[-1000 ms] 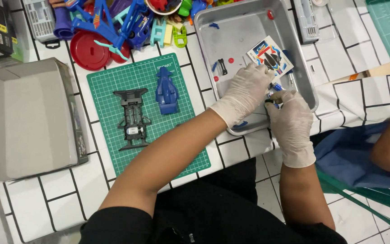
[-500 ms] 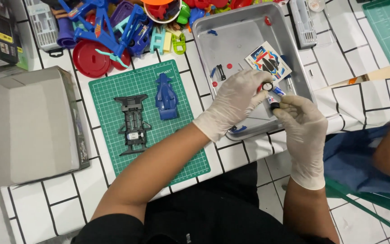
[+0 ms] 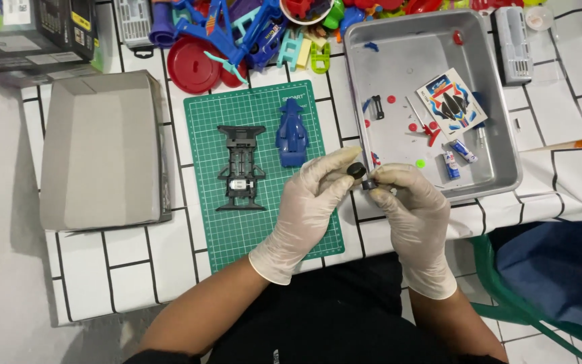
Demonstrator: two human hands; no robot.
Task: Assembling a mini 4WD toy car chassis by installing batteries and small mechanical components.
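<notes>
Both my hands wear white gloves. My left hand (image 3: 308, 209) pinches a small black wheel (image 3: 356, 170) at its fingertips. My right hand (image 3: 409, 219) holds a second small black part (image 3: 369, 183) right beside it, the two pieces almost touching, near the lower left corner of the metal tray (image 3: 500, 168). On the green cutting mat (image 3: 237, 222) lie a black toy car chassis (image 3: 241, 167) and a blue car body shell (image 3: 292, 133), just left of my left hand.
The tray holds a sticker sheet (image 3: 451, 102), small tubes (image 3: 458, 156), a red tool (image 3: 426, 125) and tiny red and blue parts. A grey box lid (image 3: 99, 148) lies at left. Colourful plastic parts (image 3: 237, 34) crowd the back. Blue fabric (image 3: 554, 269) is at right.
Both hands have drawn back from inside the tray toward its lower left corner, each bringing a small black piece; the pieces now sit together between the fingertips.
</notes>
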